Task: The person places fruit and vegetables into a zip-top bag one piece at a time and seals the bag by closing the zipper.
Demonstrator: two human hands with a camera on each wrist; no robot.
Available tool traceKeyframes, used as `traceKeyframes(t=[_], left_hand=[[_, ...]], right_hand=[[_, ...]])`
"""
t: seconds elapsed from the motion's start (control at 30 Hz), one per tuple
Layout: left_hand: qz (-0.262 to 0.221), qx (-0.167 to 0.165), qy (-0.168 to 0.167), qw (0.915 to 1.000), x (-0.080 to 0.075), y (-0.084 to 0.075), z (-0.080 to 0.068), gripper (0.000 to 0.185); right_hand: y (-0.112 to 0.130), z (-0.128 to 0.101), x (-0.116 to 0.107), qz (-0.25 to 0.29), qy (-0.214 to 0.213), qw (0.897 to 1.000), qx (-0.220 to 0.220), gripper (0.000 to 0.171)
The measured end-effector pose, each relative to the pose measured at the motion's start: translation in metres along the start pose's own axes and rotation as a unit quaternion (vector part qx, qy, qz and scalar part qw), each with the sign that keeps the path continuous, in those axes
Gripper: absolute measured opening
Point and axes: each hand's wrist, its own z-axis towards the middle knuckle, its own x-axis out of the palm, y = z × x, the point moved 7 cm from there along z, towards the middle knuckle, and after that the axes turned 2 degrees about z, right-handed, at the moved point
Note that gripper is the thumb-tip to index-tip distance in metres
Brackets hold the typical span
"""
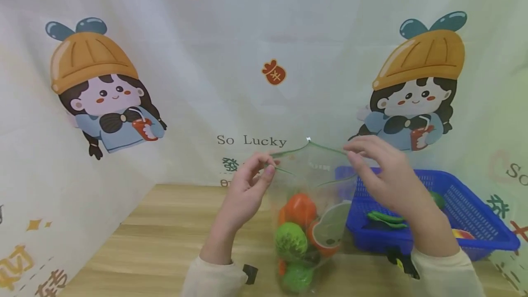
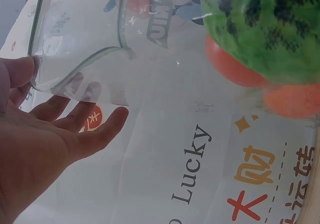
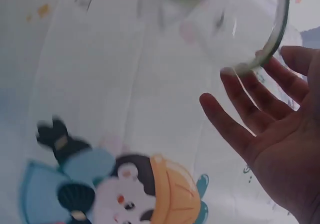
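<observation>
- The head view shows a clear zip bag (image 1: 311, 196) standing upright on the wooden table (image 1: 165, 237), its green-edged mouth held up between the two hands.
- The left hand (image 1: 247, 191) pinches the left end of the bag's rim between thumb and fingertips; the right hand (image 1: 385, 178) pinches the right end, fingers curled over the edge.
- Inside the bag, the head view shows toy produce piled at the bottom: an orange piece (image 1: 301, 209) on top, a green speckled ball (image 1: 290, 240) below it, another green one (image 1: 298, 277) at the base, and a halved fruit (image 1: 327, 235) facing the camera.
- Just to the right of the bag stands a blue plastic basket (image 1: 474, 214), partly behind the right forearm, with a green pea pod (image 1: 387, 219) lying in it. Only the head view shows the basket.
- Behind the table hangs a pale cartoon-print curtain (image 1: 247, 58) reading "So Lucky".
- The left wrist view shows what the head view cannot: the palm side of the left hand (image 2: 45, 149), thumb pressed on the bag's rim (image 2: 37, 48), the other fingers (image 2: 100, 129) lying nearly straight behind the clear film. It also shows the green ball as a toy watermelon (image 2: 265, 28) with dark stripes, orange pieces under it.
- The right wrist view shows the right hand (image 3: 280, 139) from the palm side, fingertips on the curved green rim (image 3: 277, 33), the fingers loosely bent; the thumb is out of frame there.
</observation>
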Motion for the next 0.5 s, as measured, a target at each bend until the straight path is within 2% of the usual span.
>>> traceKeyframes(t=[0.07,0.13,0.2,0.23,0.3,0.37,0.43,0.5], left_hand=[[0.0,-0.005,-0.002,1.0,-0.001,0.001,-0.001,0.018],[0.002,-0.006,0.0,1.0,-0.001,0.002,-0.002,0.019],[0.005,-0.002,0.003,1.0,0.001,0.001,-0.001,0.02],[0.006,0.0,0.004,1.0,0.002,0.001,0.0,0.021],[0.009,0.003,0.003,0.9999,0.003,0.001,0.0,0.02],[0.01,0.005,0.0,0.9999,0.003,0.001,0.0,0.019],[0.01,0.009,-0.003,0.9999,0.002,0.0,-0.001,0.019],[0.007,0.011,-0.004,0.9999,0.002,-0.001,-0.001,0.018]], right_hand=[[-0.018,0.013,-0.005,-0.025,0.043,0.998,0.026,0.021],[-0.039,0.027,-0.008,-0.052,0.109,0.991,0.052,0.022],[-0.057,0.037,-0.006,-0.081,0.188,0.976,0.068,0.021],[-0.066,0.039,-0.002,-0.092,0.233,0.965,0.075,0.021],[-0.081,0.035,0.01,-0.114,0.333,0.932,0.082,0.021],[-0.093,0.023,0.026,-0.131,0.427,0.891,0.079,0.025],[-0.102,0.004,0.042,-0.143,0.502,0.849,0.087,0.033],[-0.108,-0.019,0.056,-0.143,0.558,0.81,0.108,0.043]])
